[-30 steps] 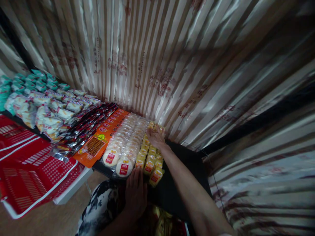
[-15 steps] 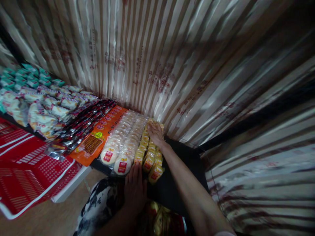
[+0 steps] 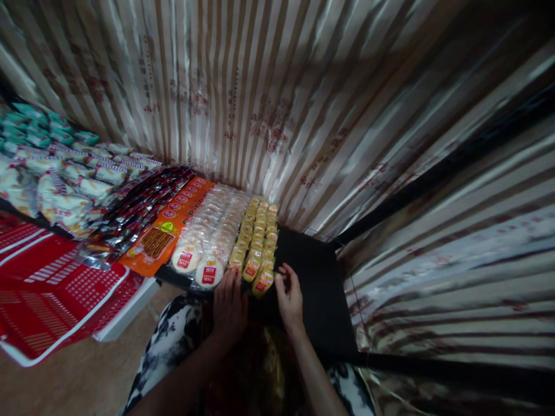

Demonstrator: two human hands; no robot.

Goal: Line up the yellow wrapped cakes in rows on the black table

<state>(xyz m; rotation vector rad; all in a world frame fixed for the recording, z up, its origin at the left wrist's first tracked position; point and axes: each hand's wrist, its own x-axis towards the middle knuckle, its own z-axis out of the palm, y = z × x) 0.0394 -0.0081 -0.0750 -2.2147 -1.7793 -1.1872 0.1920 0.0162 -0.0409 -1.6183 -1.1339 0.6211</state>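
Yellow-wrapped snack packets (image 3: 259, 242) lie overlapped in three rows on a black shelf (image 3: 310, 277). My left hand (image 3: 229, 300) rests at the front end of these rows, fingers stretched out, the tips touching the nearest packet of the left row. To the right of the rows is my right hand (image 3: 289, 294), thumb and fingers apart and holding nothing, close to the front packet of the right row. Two rows of round white crackers (image 3: 208, 237) in clear wrappers lie just left of the yellow ones.
Further left are orange snack bags (image 3: 160, 231), dark shiny packets (image 3: 139, 202), white packets (image 3: 95, 173) and green packets (image 3: 39, 124). A red basket (image 3: 65, 289) stands below the shelf's left part. Striped sheeting (image 3: 269, 86) hangs behind, crossed by a black bar (image 3: 416, 170).
My right hand has come off the far end of the yellow rows and moved toward me, to their front right. My left hand stays at the front. The yellow rows look straighter.
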